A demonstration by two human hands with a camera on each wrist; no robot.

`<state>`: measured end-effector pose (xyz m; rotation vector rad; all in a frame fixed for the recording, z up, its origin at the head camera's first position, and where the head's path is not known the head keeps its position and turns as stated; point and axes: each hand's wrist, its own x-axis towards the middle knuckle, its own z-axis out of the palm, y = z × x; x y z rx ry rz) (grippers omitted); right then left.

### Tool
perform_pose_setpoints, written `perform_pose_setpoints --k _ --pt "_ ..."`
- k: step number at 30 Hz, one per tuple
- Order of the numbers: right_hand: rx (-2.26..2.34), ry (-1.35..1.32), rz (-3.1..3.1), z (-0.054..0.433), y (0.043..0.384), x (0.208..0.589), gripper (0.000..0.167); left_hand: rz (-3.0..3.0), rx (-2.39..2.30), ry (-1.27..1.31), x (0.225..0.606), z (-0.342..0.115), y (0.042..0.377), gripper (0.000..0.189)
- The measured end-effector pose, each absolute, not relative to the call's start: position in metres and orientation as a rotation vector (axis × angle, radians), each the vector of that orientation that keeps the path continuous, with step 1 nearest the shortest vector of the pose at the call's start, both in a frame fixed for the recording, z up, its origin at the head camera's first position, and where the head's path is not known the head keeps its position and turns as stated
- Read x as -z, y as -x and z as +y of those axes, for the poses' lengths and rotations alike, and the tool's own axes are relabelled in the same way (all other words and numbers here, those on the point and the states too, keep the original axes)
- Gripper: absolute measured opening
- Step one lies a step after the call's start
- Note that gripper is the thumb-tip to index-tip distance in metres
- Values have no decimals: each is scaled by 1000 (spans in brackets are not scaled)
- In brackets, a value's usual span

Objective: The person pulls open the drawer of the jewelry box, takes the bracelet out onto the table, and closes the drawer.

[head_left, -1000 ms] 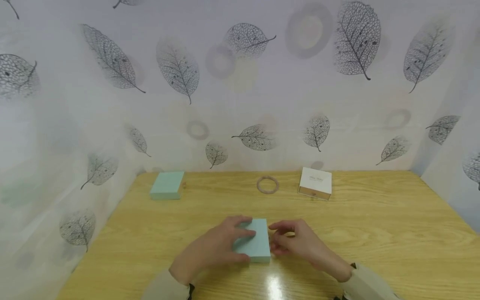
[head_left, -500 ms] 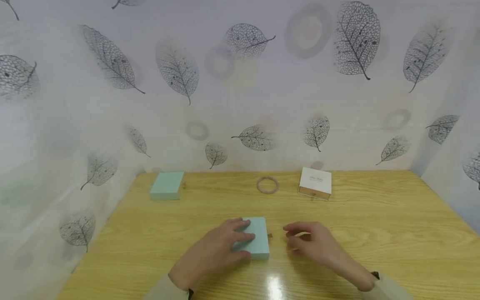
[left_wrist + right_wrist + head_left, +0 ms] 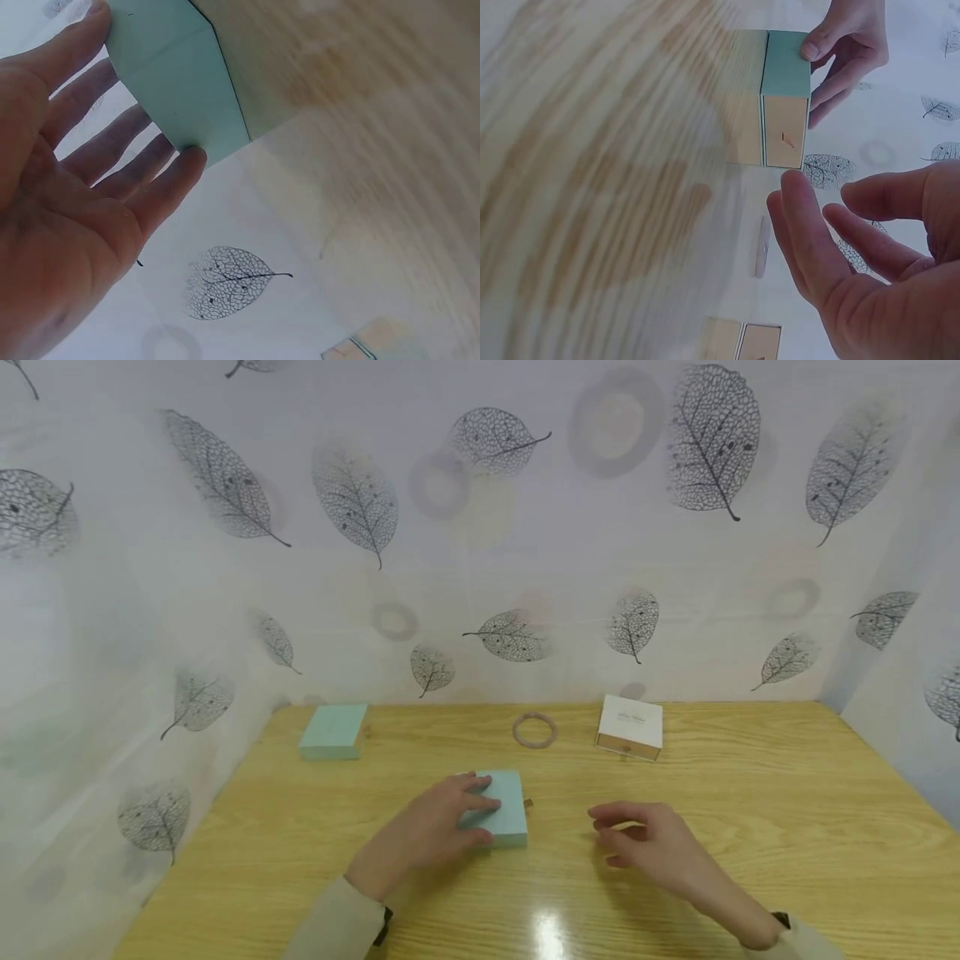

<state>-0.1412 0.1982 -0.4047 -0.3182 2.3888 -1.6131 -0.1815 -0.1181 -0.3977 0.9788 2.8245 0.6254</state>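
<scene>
A mint-green drawer box (image 3: 506, 822) lies mid-table, a small brown pull tab (image 3: 528, 803) jutting from its right side. Across its top rests my left hand (image 3: 442, 818), fingers spread and fairly straight, thumb at the near edge. In the left wrist view, thumb and little finger reach the edges of the box (image 3: 180, 82). The right wrist view shows its beige drawer front (image 3: 784, 135), shut flush with the sleeve. My right hand (image 3: 648, 843) hovers apart to the right of the box, fingers loosely bent, holding nothing.
Farther back left is a second mint box (image 3: 333, 731) with a small tab. A mauve ring-shaped bangle (image 3: 535, 730) lies near the back edge. To its right stands a white drawer box (image 3: 630, 725). A leaf-patterned cloth (image 3: 480, 568) encloses the wooden table (image 3: 750, 793).
My right hand has moved away to the right from the box's tab side. Under my left hand the box has slid forward and slightly left, and the tab has come into view.
</scene>
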Motion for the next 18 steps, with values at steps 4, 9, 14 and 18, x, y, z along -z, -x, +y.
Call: perform_pose_setpoints --k 4,9,14,18 --pt "1615 300 2393 203 141 404 36 2824 -646 -919 401 -119 198 41" --pt "1605 258 2391 206 140 400 38 2814 -678 -856 404 -119 218 41" --pt "1589 244 2399 209 140 400 38 2800 -717 -778 401 -116 235 40" --pt "1583 242 2409 211 140 399 37 2804 -706 -782 399 -116 245 39"
